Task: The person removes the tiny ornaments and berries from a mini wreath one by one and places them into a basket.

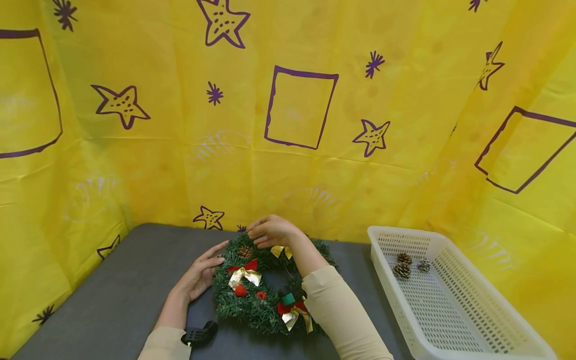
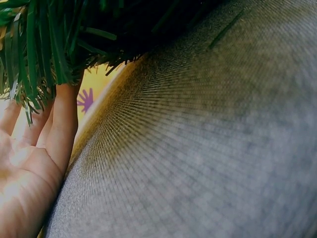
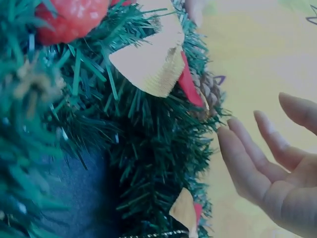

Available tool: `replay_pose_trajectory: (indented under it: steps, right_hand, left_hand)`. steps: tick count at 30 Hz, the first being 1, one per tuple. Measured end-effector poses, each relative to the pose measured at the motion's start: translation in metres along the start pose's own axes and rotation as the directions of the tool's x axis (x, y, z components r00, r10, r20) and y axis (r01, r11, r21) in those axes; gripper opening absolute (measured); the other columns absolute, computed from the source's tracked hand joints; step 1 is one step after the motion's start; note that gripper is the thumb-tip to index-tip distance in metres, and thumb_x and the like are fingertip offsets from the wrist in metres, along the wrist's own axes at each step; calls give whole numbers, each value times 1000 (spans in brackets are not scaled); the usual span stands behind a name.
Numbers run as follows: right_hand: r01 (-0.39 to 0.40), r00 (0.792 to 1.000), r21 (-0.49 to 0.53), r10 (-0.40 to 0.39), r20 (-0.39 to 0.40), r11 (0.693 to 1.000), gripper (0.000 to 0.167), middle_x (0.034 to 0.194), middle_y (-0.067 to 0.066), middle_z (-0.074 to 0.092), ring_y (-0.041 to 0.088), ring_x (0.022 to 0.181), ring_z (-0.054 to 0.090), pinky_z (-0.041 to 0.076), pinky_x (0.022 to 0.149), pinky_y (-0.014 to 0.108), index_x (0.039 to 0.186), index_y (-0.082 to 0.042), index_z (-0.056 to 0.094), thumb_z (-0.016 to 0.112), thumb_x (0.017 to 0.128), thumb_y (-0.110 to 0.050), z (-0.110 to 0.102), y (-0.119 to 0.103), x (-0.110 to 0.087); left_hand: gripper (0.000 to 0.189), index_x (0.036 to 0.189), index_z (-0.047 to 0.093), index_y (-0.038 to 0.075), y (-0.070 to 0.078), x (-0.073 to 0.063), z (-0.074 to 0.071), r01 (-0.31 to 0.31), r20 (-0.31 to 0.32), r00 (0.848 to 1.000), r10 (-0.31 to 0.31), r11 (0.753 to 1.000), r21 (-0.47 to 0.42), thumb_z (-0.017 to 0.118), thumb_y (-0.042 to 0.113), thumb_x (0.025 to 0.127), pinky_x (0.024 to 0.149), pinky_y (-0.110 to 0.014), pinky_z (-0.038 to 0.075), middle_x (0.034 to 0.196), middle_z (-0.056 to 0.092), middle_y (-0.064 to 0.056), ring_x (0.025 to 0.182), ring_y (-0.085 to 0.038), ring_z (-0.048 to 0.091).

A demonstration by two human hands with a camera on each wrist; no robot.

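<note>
A green artificial wreath (image 1: 252,315) lies on the dark table, decorated with gold-and-red bows (image 1: 245,276), a pine cone (image 1: 245,252) and red berry-like balls (image 1: 240,290). At its left rim is my left hand (image 1: 199,276), fingers extended against the greenery; in the left wrist view the fingertips of this hand (image 2: 29,168) disappear behind the needles. My right hand (image 1: 273,231) hovers over the wreath's far side with loosely bent fingers. The right wrist view shows that hand (image 3: 277,183) beside the outer needles, near the pine cone (image 3: 207,94), with nothing held.
To the right stands a white perforated plastic basket (image 1: 405,320) with several small pine cones (image 1: 402,270) at its left inside. The grey tabletop (image 1: 121,300) extends leftward. A yellow curtain (image 1: 180,175) with purple drawings hangs behind and at both sides.
</note>
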State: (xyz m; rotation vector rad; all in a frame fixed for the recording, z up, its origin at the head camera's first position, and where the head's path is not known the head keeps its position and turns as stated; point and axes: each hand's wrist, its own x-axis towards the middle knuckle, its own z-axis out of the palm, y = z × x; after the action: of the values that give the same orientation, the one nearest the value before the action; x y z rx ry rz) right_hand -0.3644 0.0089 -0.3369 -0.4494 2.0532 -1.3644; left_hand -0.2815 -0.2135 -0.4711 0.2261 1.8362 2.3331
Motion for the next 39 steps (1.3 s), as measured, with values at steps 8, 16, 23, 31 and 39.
replay_pose_trajectory:
  steps: [8, 16, 23, 31, 39]
  right_hand:
    - [-47, 999, -33, 47, -9, 998, 34, 133, 21, 61, 35, 118, 62, 50, 101, 46, 129, 0, 63, 62, 96, -12, 11, 6, 6]
    - [-73, 997, -79, 71, -23, 994, 33, 122, 12, 65, 20, 95, 59, 52, 97, 42, 125, 0, 65, 65, 93, -6, 12, 11, 7]
    - [-79, 996, -91, 77, -34, 993, 37, 129, 14, 64, 27, 109, 65, 54, 94, 39, 124, -1, 67, 69, 88, -1, 14, 11, 7]
    - [-58, 998, -150, 54, -27, 987, 34, 121, 12, 68, 26, 107, 66, 54, 94, 41, 121, -5, 69, 70, 87, -1, 17, 12, 7]
    - [-41, 999, -176, 38, -19, 984, 33, 122, 12, 68, 27, 109, 67, 54, 94, 42, 122, -6, 69, 69, 89, -3, 16, 11, 6]
  left_hand:
    - [70, 160, 15, 12, 0, 0, 0, 3, 2, 1000, -3, 1000, 11, 50, 16, 100, 88, -7, 39, 168, -12, -12, 155, -36, -12]
    - [70, 160, 15, 13, 0, 0, 0, 8, 3, 1000, -8, 1000, 5, 50, 17, 100, 85, -8, 39, 168, -13, -10, 155, -35, -13]
    - [70, 160, 14, 13, 2, -1, 1, 2, 14, 1000, -2, 1000, 14, 50, 18, 100, 90, -6, 39, 168, -14, -11, 154, -37, -16]
    - [69, 160, 16, 14, 0, -1, 0, -3, 8, 1000, 3, 1000, -7, 51, 18, 100, 89, -8, 42, 168, -14, -10, 154, -36, -15]
    - [69, 160, 15, 14, 0, -1, 0, -5, 13, 1000, 5, 1000, -1, 50, 18, 101, 91, -7, 41, 168, -15, -10, 154, -36, -15]
